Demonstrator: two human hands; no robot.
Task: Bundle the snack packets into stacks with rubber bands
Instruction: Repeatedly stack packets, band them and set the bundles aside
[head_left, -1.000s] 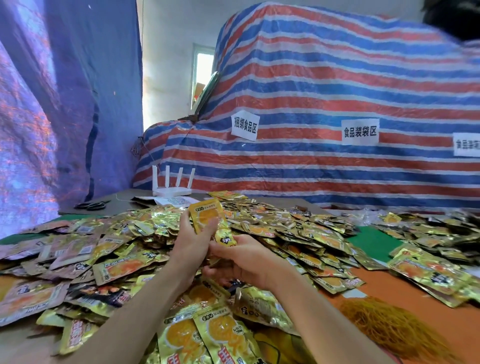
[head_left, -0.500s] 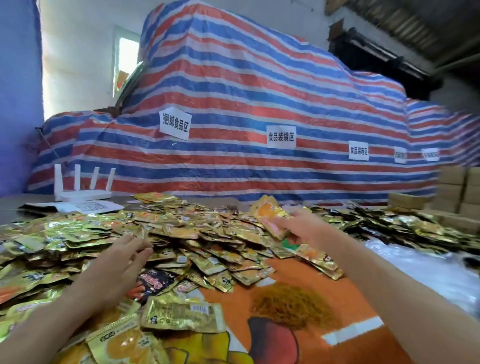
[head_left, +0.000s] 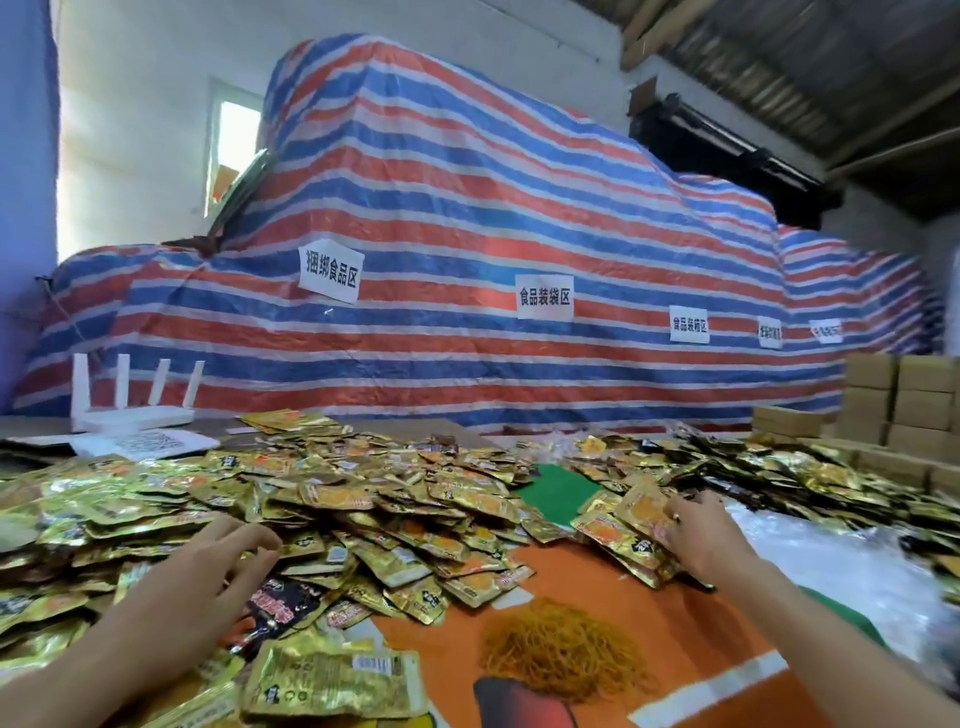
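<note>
My right hand (head_left: 696, 540) grips a small stack (head_left: 623, 525) at the near edge of the right pile, while my left hand (head_left: 228, 556) is open over the loose heap.

The loose snack packets (head_left: 337, 499) are flat, crinkled gold foil pouches with orange print, slippery and overlapping every way. I judge that is why my right fingers curl tight round the stack's edge, to keep it squared. My left hand holds nothing, its fingers relaxed and spread, probably placed to gather more; I cannot tell if it touches the foil. The rubber bands (head_left: 561, 660) lie in a thin, tangled orange heap between my arms on the orange printed mat (head_left: 649, 597), within easy reach. Clear plastic (head_left: 831, 561) lies crumpled on the right.
</note>
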